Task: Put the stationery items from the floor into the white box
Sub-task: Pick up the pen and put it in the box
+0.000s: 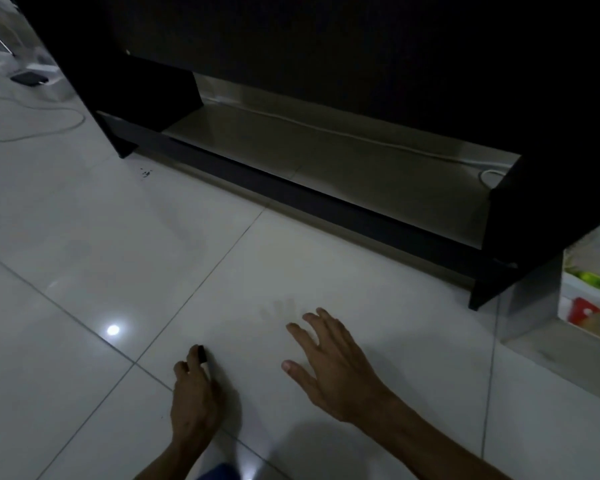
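You are crouched over a dim, glossy tiled floor [84, 237], with a dark cabinet [326, 46] filling the frame from ten to two o'clock and a low open shelf [326, 161] beneath it where a pale cable [361, 136] runs.

Your left hand [194, 396], at about six o'clock, is curled around a small pen-like item [203, 360] with a black end and a paler body. It looks like a marker, though the light is too poor to be sure. Its tip is at or very near the tile, so I judge you are just picking it up.

Your right hand [329, 368], a little to the right at five o'clock, hovers above the floor with fingers spread and nothing in it.

At three o'clock, partly cut off by the frame edge, sits a white box [568, 296] with coloured things inside, green and red among them. This is probably the target, and it seems to hold some items already, though I cannot tell what they are.

No other stationery shows on the tiles near you. At ten o'clock, far off, lie a dark flat object [28, 79] and a looping cord [42, 123], neither clearly stationery. So the marker may be one of the last pieces, and it has yet to travel to the box at three o'clock.
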